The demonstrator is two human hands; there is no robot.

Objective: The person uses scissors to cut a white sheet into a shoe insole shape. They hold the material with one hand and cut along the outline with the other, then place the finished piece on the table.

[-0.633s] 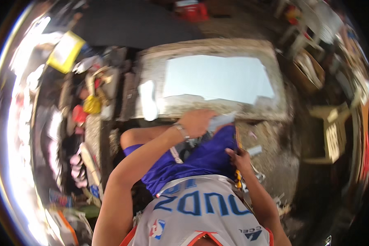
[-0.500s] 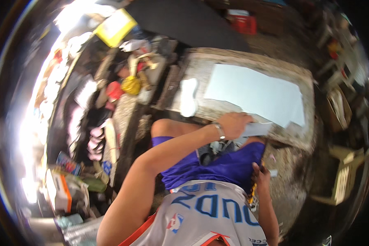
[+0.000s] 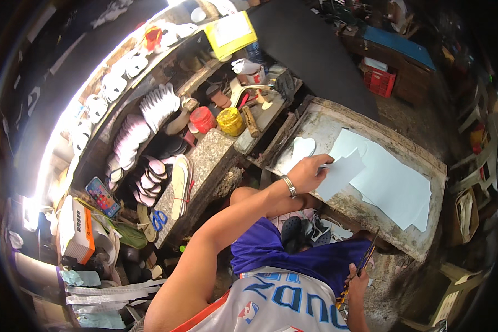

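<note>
My left hand [image 3: 311, 176], with a metal watch at the wrist, pinches a pale blue cut piece of sheet [image 3: 342, 176] above the worktable. Beyond it, a larger pale blue sheet [image 3: 395, 180] with irregular edges lies flat on the worn tabletop [image 3: 329, 119]. A pale sole-shaped piece [image 3: 303, 146] lies left of the sheet, partly covered by my hand. My right hand [image 3: 357, 279] is low beside my right thigh, closed around what look like scissors [image 3: 366, 257], dark-bladed with yellow and black on the handle. Their tip points up toward the table edge.
A bench at left carries a red tub [image 3: 203, 119], a yellow tub [image 3: 230, 122], bundled soles [image 3: 180, 185] and blue-handled scissors [image 3: 159, 220]. Stacked slippers [image 3: 131, 135] fill the shelf behind. A phone [image 3: 102, 196] leans by a box [image 3: 76, 229]. A red crate [image 3: 378, 77] stands far right.
My left hand has lifted the cut piece up and away from my lap, over the table. The view has swung, showing more of the left bench. My right hand still grips the scissors.
</note>
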